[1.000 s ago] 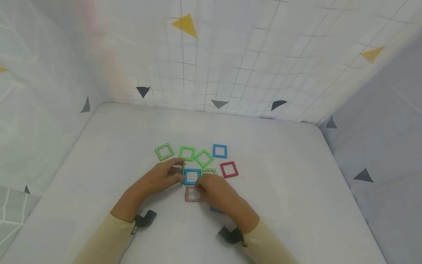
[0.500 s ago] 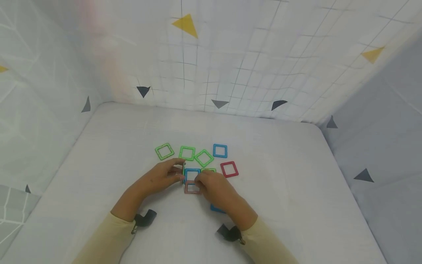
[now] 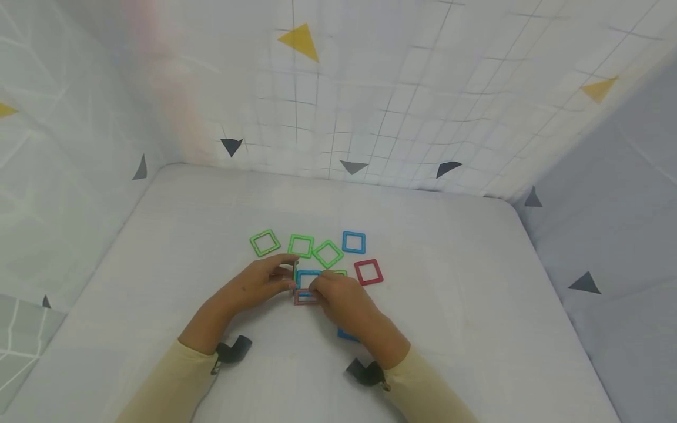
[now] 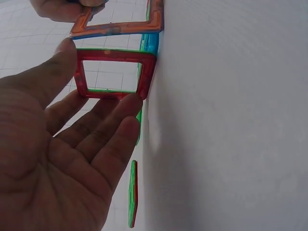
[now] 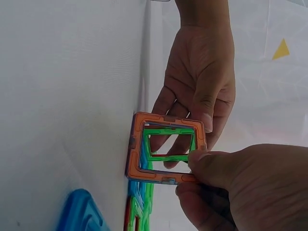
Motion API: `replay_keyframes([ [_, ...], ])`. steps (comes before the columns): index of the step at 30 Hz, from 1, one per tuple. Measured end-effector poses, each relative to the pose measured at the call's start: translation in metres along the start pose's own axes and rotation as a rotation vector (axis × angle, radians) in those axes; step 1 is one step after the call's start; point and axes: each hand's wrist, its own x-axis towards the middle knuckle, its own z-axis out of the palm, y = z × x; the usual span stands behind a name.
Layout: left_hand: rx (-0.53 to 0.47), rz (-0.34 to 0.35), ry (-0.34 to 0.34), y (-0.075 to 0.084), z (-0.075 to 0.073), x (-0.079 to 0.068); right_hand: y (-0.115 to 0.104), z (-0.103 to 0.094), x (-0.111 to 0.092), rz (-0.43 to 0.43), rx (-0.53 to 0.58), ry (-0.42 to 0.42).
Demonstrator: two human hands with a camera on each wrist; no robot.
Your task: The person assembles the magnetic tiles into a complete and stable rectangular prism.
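Left hand (image 3: 259, 281), widely spread, pinches the red-green square (image 4: 146, 74), likely steadying it upright; right hand (image 3: 346, 302), nearly closed, pinches the orange square (image 5: 135, 154)

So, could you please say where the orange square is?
In the head view, the orange square is below and left of centre, pinched by the right hand near a blue square.

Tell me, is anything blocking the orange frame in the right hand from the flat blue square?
Nothing visible does. The right hand pinches the orange frame at the near edge of the blue square. The left hand's upright red-and-green frame stands at the square's left side, not between them.
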Motion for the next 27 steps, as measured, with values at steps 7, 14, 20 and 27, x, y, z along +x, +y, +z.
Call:
replay_keyframes([
  [7,-0.009,0.001,0.003,-0.0012,0.0006,0.0003,-0.0002,0.0014,0.0008,-0.023,-0.029,0.019],
  [14,-0.021,-0.023,-0.001,-0.0003,0.0006,0.0005,-0.0007,0.0012,0.0017,-0.033,-0.025,0.031],
  [20,-0.009,-0.041,0.004,0.0016,0.0009,0.0003,0.0000,0.0031,0.0027,-0.036,-0.043,0.039],
  [27,0.010,-0.047,0.014,0.0004,0.0019,0.0010,0.0001,0.0050,0.0029,-0.035,-0.038,0.050],
])
